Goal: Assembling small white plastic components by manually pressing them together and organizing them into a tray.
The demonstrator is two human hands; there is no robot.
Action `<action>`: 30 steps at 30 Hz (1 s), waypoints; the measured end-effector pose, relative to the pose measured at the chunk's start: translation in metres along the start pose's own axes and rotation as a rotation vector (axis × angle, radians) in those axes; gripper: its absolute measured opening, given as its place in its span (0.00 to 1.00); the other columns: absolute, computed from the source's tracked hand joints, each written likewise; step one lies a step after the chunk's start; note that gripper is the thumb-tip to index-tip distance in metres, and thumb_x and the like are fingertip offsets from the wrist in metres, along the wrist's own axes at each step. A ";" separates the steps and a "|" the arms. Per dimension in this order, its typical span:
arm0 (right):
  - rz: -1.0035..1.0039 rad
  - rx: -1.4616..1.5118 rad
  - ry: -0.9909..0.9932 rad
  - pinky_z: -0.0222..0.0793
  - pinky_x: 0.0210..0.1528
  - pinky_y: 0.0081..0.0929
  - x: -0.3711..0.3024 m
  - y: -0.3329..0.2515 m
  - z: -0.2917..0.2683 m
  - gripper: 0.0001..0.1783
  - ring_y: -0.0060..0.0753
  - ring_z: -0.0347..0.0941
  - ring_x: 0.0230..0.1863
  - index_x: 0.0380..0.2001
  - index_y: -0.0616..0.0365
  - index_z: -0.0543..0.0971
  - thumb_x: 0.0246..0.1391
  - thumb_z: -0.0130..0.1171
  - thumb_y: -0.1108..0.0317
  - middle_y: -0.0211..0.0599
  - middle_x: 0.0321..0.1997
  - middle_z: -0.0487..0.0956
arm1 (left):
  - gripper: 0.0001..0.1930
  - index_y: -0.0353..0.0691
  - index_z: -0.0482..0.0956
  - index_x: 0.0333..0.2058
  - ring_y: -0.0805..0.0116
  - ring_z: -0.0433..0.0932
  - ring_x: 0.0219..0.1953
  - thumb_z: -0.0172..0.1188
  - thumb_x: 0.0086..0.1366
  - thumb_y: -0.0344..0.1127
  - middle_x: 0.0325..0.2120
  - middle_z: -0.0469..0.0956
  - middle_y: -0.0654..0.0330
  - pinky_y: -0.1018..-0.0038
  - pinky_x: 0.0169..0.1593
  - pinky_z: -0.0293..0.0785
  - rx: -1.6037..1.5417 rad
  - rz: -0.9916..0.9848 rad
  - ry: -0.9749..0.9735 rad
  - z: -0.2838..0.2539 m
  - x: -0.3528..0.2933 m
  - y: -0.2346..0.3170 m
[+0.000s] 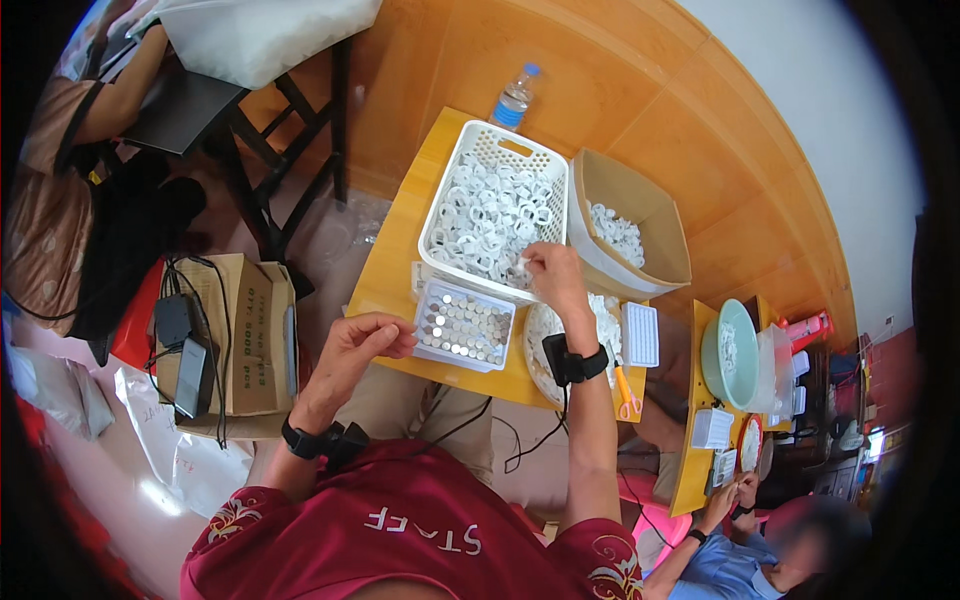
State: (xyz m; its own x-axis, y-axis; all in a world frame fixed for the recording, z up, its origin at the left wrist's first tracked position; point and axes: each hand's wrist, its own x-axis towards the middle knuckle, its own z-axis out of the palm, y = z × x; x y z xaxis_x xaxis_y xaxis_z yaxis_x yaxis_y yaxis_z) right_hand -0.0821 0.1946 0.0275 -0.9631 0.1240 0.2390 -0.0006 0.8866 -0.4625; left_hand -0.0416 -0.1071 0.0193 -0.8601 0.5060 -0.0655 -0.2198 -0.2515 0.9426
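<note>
My right hand (556, 275) reaches to the near right corner of a white plastic basket (432, 235). Its fingertips are closed on a small white ring-like piece. Many similar white ring-like pieces (490, 215) fill the basket. In front of it, a small white tray (440, 355) holds rows of round silver discs (465, 325). My left hand (365, 350) is just left of this tray, thumb and fingers pinched together; whatever they hold, if anything, is too small to make out.
Right of the basket stands an open cardboard box (640, 215) with white pieces inside. A round plate (545, 350) of white parts, orange scissors (626, 395) and a white rack (640, 335) are nearby. A bottle (512, 100) stands behind. Co-workers sit left and lower right.
</note>
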 end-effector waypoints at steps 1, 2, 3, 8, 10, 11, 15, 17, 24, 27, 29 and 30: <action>0.007 0.000 0.002 0.69 0.31 0.28 -0.003 -0.001 -0.004 0.08 0.37 0.75 0.27 0.25 0.61 0.79 0.39 0.54 0.79 0.44 0.22 0.77 | 0.12 0.33 0.77 0.37 0.74 0.75 0.32 0.50 0.63 0.35 0.30 0.78 0.58 0.77 0.40 0.72 -0.006 -0.010 -0.006 0.003 0.002 0.000; 0.047 0.170 0.038 0.68 0.30 0.28 -0.008 -0.003 -0.008 0.08 0.37 0.74 0.26 0.27 0.62 0.79 0.40 0.54 0.80 0.43 0.23 0.77 | 0.12 0.33 0.77 0.37 0.74 0.75 0.32 0.50 0.63 0.35 0.30 0.78 0.58 0.77 0.40 0.72 -0.005 -0.014 -0.012 0.005 0.004 -0.002; 0.084 0.341 0.075 0.67 0.28 0.28 -0.012 -0.007 -0.014 0.09 0.36 0.74 0.25 0.29 0.63 0.78 0.41 0.55 0.80 0.42 0.23 0.77 | 0.12 0.33 0.76 0.39 0.73 0.76 0.33 0.50 0.63 0.36 0.30 0.78 0.58 0.77 0.41 0.72 -0.029 -0.017 -0.027 0.006 0.006 -0.005; 0.003 0.400 0.231 0.67 0.26 0.26 -0.059 -0.063 -0.023 0.12 0.31 0.73 0.24 0.34 0.61 0.75 0.41 0.56 0.79 0.39 0.24 0.76 | 0.15 0.35 0.71 0.45 0.71 0.76 0.37 0.48 0.64 0.37 0.38 0.75 0.56 0.75 0.43 0.73 -0.130 -0.095 -0.070 0.033 0.019 -0.003; -0.140 0.295 0.348 0.66 0.25 0.27 -0.086 -0.080 -0.006 0.14 0.34 0.72 0.24 0.35 0.61 0.75 0.40 0.56 0.80 0.38 0.26 0.75 | 0.17 0.38 0.66 0.50 0.71 0.75 0.39 0.48 0.64 0.38 0.44 0.71 0.57 0.73 0.45 0.73 -0.242 -0.123 -0.093 0.051 0.019 -0.004; -0.226 0.215 0.377 0.66 0.25 0.26 -0.094 -0.088 0.002 0.13 0.35 0.71 0.24 0.33 0.61 0.74 0.39 0.57 0.80 0.38 0.26 0.75 | 0.17 0.40 0.65 0.50 0.71 0.74 0.40 0.48 0.65 0.38 0.45 0.68 0.59 0.74 0.44 0.72 -0.283 -0.125 -0.143 0.055 0.020 -0.008; -0.373 0.069 0.421 0.66 0.25 0.27 -0.115 -0.106 0.019 0.13 0.39 0.70 0.24 0.29 0.61 0.74 0.35 0.60 0.81 0.38 0.26 0.75 | 0.15 0.39 0.66 0.48 0.73 0.73 0.40 0.47 0.65 0.38 0.42 0.70 0.62 0.75 0.43 0.72 -0.427 -0.197 -0.131 0.053 0.022 -0.027; -0.386 0.098 0.410 0.66 0.25 0.27 -0.119 -0.107 0.023 0.14 0.39 0.71 0.24 0.30 0.61 0.74 0.34 0.60 0.81 0.38 0.27 0.75 | 0.14 0.39 0.68 0.47 0.75 0.73 0.38 0.47 0.65 0.37 0.41 0.71 0.64 0.77 0.41 0.73 -0.459 -0.213 -0.169 0.045 0.019 -0.033; -0.106 0.427 0.400 0.68 0.27 0.25 -0.125 -0.101 0.015 0.14 0.35 0.72 0.28 0.34 0.60 0.75 0.38 0.60 0.80 0.37 0.28 0.75 | 0.17 0.36 0.67 0.49 0.76 0.74 0.36 0.46 0.65 0.39 0.41 0.73 0.58 0.80 0.41 0.73 -0.558 -0.277 -0.132 0.038 0.016 -0.030; 0.060 0.470 0.449 0.65 0.25 0.21 -0.133 -0.082 0.017 0.09 0.28 0.70 0.24 0.29 0.62 0.76 0.41 0.59 0.81 0.37 0.25 0.74 | 0.18 0.35 0.66 0.50 0.74 0.75 0.35 0.46 0.65 0.39 0.41 0.73 0.53 0.80 0.41 0.73 -0.603 -0.299 -0.136 0.038 0.016 -0.024; 0.164 0.444 0.453 0.63 0.24 0.18 -0.137 -0.076 0.015 0.06 0.24 0.68 0.22 0.27 0.62 0.77 0.41 0.58 0.81 0.36 0.22 0.73 | 0.16 0.36 0.68 0.49 0.72 0.76 0.37 0.45 0.66 0.37 0.40 0.74 0.57 0.78 0.42 0.75 -0.572 -0.291 -0.147 0.038 0.016 -0.023; 0.170 0.441 0.455 0.63 0.24 0.18 -0.139 -0.074 0.014 0.06 0.24 0.68 0.22 0.27 0.62 0.77 0.41 0.58 0.81 0.36 0.22 0.73 | 0.16 0.36 0.68 0.49 0.72 0.76 0.37 0.45 0.66 0.37 0.40 0.74 0.57 0.78 0.42 0.75 -0.573 -0.297 -0.151 0.038 0.016 -0.023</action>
State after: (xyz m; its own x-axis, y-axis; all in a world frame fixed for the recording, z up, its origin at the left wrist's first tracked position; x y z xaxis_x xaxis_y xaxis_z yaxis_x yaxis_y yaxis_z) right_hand 0.0480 0.1056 0.0163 -0.7492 0.5086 0.4244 -0.0619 0.5841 -0.8093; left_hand -0.0325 -0.0622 0.0089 -0.6601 0.7212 -0.2100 -0.6837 -0.4611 0.5656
